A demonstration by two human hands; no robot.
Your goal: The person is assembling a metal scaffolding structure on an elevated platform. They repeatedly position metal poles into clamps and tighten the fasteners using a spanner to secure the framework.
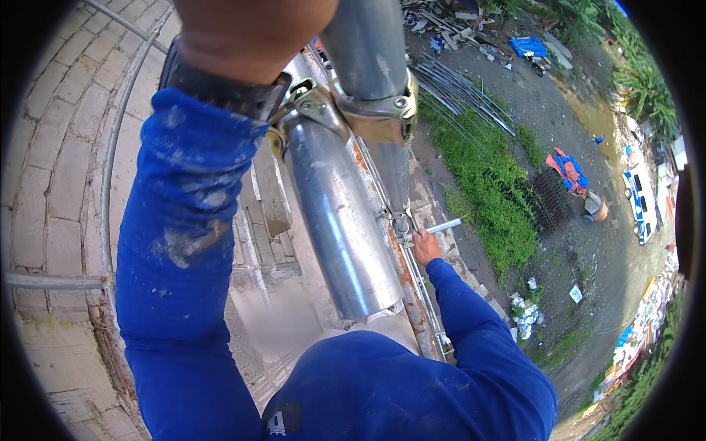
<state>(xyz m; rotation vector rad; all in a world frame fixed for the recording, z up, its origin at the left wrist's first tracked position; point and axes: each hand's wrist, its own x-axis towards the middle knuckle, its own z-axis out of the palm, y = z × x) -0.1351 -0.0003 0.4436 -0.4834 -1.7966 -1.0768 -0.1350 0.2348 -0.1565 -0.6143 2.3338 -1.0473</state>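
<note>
My left hand (254, 33) is raised close to the camera at the top edge, with a dark watch (220, 92) on the wrist; its fingers are out of sight. Beside it stands a thick upright steel scaffold tube (365, 51). A scaffold coupler (379, 114) grips this tube and joins it to a second tube (342, 220) that ends near my chest. Lower on the right, my right hand (426, 248) is closed at a small clamp (401, 222) on the upright. What its fingers hold is too small to make out. A short thin pipe (445, 226) juts out just beyond it.
Rusty rails (414, 305) run below the tubes. A block wall (62, 169) with a thin bent pipe (118, 147) is on the left. Far below on the right lie a pile of long pipes (467, 95), grass (489, 176), debris and a white-and-blue vehicle (641, 206).
</note>
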